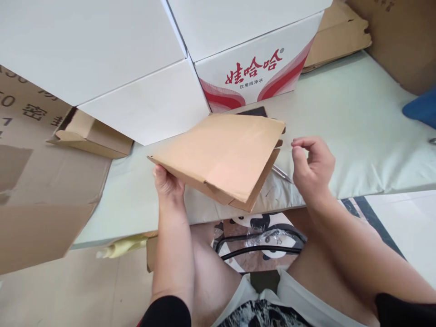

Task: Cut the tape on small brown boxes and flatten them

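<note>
Left hand (169,184) clasps a cardboard box (221,154) by its left corner, right hand (314,165), curled and empty, near its right end.

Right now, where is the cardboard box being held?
In the head view, the cardboard box is near the middle, its left end in the left hand, before the white boxes; the right hand is apart, to its right.

Left fingers (160,174) hold a cardboard box (225,152); right fingers (309,143) curl near it.
</note>
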The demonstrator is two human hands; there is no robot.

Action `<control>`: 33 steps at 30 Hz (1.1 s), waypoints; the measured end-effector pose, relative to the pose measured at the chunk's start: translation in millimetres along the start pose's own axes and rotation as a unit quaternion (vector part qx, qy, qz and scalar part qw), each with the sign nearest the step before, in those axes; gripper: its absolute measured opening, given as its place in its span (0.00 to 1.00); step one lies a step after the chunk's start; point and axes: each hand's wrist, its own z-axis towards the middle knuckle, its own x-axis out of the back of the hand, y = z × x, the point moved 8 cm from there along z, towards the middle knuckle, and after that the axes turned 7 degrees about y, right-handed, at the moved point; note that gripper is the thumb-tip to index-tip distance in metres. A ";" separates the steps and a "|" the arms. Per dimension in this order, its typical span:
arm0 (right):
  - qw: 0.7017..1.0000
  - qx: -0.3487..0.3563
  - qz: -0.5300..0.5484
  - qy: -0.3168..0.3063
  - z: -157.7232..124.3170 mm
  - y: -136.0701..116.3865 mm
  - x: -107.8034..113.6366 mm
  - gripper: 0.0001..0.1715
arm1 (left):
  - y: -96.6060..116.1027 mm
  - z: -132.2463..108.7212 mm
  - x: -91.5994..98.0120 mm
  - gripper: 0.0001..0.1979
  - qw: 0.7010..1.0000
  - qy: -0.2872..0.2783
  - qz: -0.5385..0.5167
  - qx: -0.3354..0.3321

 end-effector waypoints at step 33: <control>0.923 -0.067 -0.289 -0.247 -17.5 43.4 -35.6 0.48 | -59.9 -11.5 -6.4 0.31 0.942 -0.001 0.276 0.189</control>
